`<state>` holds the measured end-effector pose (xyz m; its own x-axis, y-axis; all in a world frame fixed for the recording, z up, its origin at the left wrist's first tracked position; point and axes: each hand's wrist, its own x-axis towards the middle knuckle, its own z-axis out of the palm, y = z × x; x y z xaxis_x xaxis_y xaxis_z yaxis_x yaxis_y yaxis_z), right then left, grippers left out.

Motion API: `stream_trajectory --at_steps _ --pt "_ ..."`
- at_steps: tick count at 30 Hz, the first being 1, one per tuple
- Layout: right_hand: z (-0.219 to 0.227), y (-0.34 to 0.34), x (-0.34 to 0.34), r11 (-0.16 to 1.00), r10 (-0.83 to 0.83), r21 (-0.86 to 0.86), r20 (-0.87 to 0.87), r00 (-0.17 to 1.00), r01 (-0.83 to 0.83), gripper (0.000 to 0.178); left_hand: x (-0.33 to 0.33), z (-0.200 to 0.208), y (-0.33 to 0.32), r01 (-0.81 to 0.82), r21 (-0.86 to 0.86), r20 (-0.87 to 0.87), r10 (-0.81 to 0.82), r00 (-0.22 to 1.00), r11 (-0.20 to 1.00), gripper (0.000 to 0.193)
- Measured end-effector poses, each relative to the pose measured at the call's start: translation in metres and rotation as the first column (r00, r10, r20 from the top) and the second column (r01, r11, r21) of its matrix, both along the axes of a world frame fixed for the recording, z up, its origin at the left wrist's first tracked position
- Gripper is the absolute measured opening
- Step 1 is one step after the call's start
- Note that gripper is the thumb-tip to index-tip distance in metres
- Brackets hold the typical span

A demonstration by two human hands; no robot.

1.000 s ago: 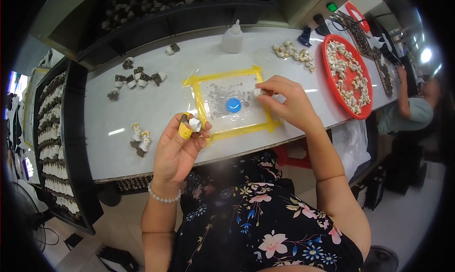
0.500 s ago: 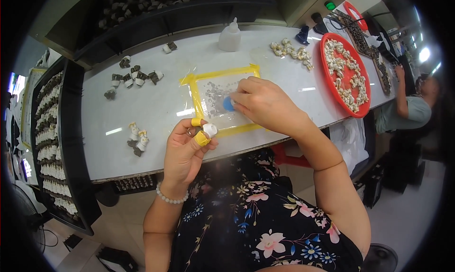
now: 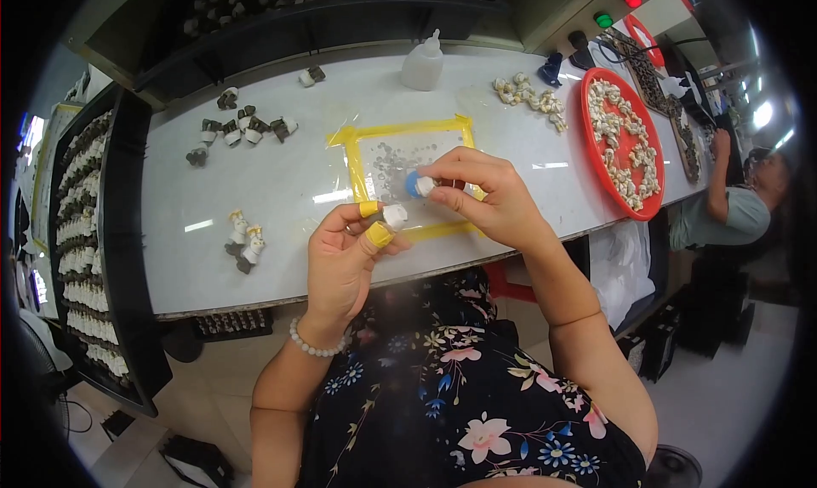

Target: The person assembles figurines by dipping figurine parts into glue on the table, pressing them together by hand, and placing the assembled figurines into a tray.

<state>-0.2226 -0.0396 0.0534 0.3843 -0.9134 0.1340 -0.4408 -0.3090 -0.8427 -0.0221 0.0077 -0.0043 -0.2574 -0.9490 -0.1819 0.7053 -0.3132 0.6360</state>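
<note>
My left hand (image 3: 345,254), with yellow tape on thumb and forefinger tips, pinches a small white part (image 3: 394,215) over the table's near edge. My right hand (image 3: 485,194) holds a small piece with a blue cap (image 3: 414,182) right beside that white part, almost touching it. Both hands hover over the lower edge of a clear sheet framed with yellow tape (image 3: 351,160), which carries a scatter of tiny bits.
A red tray (image 3: 596,152) of white parts sits at right, a loose pile of white parts (image 3: 528,94) and a white squeeze bottle (image 3: 423,62) behind. Small dark-and-white pieces (image 3: 241,129) lie at left, two more (image 3: 242,239) near the front. Another person (image 3: 723,207) works at far right.
My right hand picked the blue-capped piece off the taped sheet and brought it left to my left hand, which rose slightly to meet it.
</note>
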Motion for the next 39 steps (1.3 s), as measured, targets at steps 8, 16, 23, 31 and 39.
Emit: stream_trajectory --at_steps 8,16,23,31,39 --pt "0.005 0.006 0.006 0.993 0.082 0.069 0.116 0.99 -0.091 0.024 -0.001 -0.002 0.002 -0.023 -0.018 0.028 0.023 0.999 1.0 0.025" --pt "0.001 0.009 0.007 0.991 0.13 0.032 0.081 0.988 -0.133 0.025 -0.011 -0.007 0.007 -0.109 -0.104 0.107 0.12 0.987 0.989 0.023" --pt "0.003 0.005 0.003 0.982 0.187 0.026 0.006 0.982 -0.187 0.026 -0.007 -0.008 0.009 -0.059 -0.149 0.144 0.081 0.986 0.987 0.02" --pt "-0.01 -0.036 -0.06 0.954 -0.28 -0.172 -0.211 0.937 0.246 0.019 0.053 0.005 0.044 0.12 -0.605 0.765 0.533 0.363 0.787 0.024" --pt "-0.014 -0.078 -0.078 0.847 -0.525 -0.371 -0.468 0.711 0.382 0.026 0.084 -0.003 0.056 0.159 -0.702 0.653 0.717 -0.245 0.694 0.026"
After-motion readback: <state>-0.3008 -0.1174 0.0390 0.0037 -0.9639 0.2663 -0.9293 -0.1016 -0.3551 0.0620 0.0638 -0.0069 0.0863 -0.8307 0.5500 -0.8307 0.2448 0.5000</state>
